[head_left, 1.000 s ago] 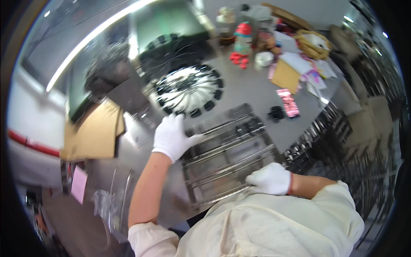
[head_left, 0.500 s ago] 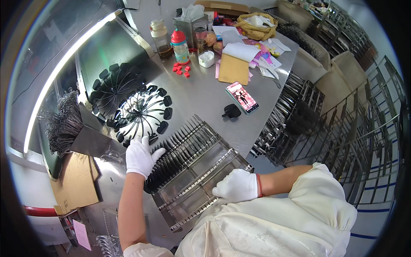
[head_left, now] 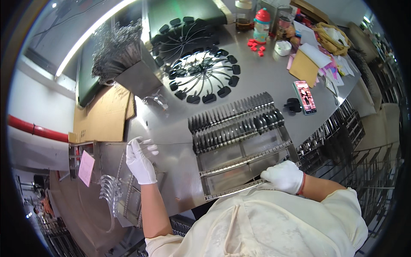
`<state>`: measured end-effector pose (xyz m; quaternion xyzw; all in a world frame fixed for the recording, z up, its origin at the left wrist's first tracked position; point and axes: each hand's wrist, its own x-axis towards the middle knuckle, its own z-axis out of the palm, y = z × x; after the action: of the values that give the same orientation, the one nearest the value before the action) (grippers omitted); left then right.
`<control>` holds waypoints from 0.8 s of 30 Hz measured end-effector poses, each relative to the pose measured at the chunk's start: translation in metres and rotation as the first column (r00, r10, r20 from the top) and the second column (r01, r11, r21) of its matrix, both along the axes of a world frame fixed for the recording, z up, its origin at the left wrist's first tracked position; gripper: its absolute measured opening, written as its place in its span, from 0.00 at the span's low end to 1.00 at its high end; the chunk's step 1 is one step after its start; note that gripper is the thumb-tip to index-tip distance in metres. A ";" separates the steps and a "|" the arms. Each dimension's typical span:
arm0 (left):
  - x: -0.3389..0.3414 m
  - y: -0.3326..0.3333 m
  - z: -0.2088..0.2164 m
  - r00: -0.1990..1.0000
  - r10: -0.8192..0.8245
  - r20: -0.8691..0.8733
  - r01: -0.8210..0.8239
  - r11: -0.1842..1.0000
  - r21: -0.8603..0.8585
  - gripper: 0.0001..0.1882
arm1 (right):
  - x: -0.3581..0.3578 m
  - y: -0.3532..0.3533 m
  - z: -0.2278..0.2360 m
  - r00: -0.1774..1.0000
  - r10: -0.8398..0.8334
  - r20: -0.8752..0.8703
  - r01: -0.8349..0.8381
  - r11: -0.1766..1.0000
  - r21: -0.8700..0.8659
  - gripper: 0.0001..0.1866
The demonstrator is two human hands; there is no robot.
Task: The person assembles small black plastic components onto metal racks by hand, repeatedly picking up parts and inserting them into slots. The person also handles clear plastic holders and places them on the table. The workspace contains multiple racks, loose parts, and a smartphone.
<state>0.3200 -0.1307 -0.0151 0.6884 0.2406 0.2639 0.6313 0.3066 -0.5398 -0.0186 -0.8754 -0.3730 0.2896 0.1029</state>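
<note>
Steel workbench (head_left: 265, 77) fills the head view, seen from above w/ fisheye bend at the rim. Left hand (head_left: 140, 162), white-gloved, sits at the bench's left side, fingers pinched around the near end of a thin metal rod (head_left: 165, 143) that runs level toward the right. Rod's far end reaches the left edge of a metal rack (head_left: 244, 145), which lies centre-bench betw. both hands. Rack's upper rows are packed w/ dark-tipped rods standing on end; lower rows are bare rails. Right hand (head_left: 283, 176), also gloved, rests closed on the rack's near right corner, gripping the frame rail. Behind the rack, two round fan-shaped arrays of black-tipped spokes (head_left: 204, 70). Far left, a bundle of loose rods (head_left: 115, 47) atop a steel box, plus flat cardboard (head_left: 102, 113). Right of the rack, a phone (head_left: 305, 97) lies face up, near a small black part (head_left: 292, 105). Top edge: bottles, red bits, papers.
</note>
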 end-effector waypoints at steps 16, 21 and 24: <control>0.049 0.086 -0.045 0.981 -0.115 -0.154 0.060 0.945 -0.320 0.18 | -0.017 -0.035 -0.020 0.948 0.008 0.318 -0.106 0.950 0.293 0.16; 0.061 0.099 -0.110 0.954 -0.106 -0.282 -0.040 0.883 -0.468 0.18 | -0.017 -0.035 -0.016 0.943 -0.012 0.331 -0.091 0.951 0.295 0.15; 0.040 0.095 -0.139 0.943 -0.086 -0.322 -0.107 0.836 -0.538 0.19 | -0.014 -0.032 -0.011 0.945 -0.008 0.328 -0.087 0.958 0.274 0.16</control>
<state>0.3598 -0.0354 -0.1541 0.5120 0.4130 0.0672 0.7502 0.2924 -0.5721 -0.0301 -0.8795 -0.4402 0.0862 0.1591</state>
